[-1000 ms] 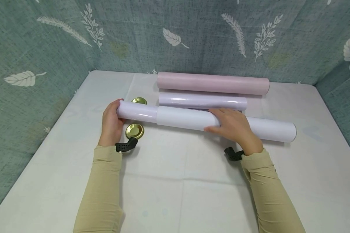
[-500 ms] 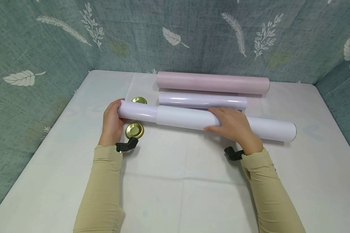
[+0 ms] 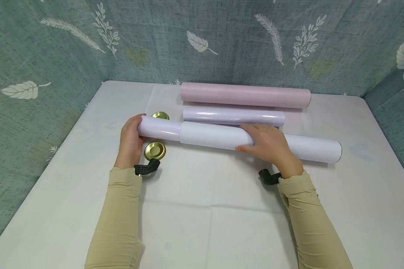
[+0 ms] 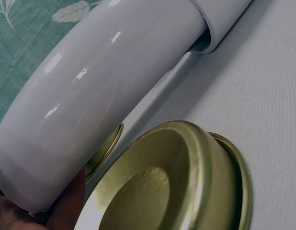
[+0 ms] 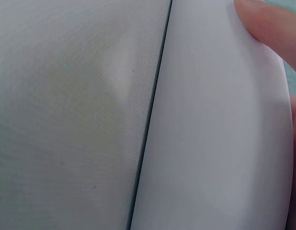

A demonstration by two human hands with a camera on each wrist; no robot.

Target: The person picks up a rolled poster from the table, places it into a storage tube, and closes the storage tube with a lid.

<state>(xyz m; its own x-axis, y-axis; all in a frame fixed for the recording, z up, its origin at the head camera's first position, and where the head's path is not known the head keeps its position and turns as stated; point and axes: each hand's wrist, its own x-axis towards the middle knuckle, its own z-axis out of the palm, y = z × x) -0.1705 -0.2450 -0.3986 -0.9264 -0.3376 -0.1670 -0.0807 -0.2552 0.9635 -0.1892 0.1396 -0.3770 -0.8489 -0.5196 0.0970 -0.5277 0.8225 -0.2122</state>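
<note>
A glossy pale-lilac roll [image 3: 159, 128] lies partly inside a wider matt white tube [image 3: 208, 135], whose rim stands around it in the left wrist view. My left hand [image 3: 129, 140] grips the roll's outer left end, with fingers [image 4: 66, 206] curled at that end. Across the middle of the white tube, my right hand [image 3: 267, 144] holds it from above, thumb on the near side. Two gold metal caps [image 3: 155, 151] lie by the roll, one in front and the other cap [image 3: 160, 116] behind, partly covered by it.
Behind the white tube lies a second glossy lilac roll [image 3: 233, 116]. A longer pink tube [image 3: 245, 95] rests at the back of the white-covered table [image 3: 188, 224]. Leaf-patterned green cloth [image 3: 222, 45] rises behind and at the sides.
My left hand has moved slightly to the right, and a little less of the lilac roll shows outside the white tube. The right hand has stayed in place.
</note>
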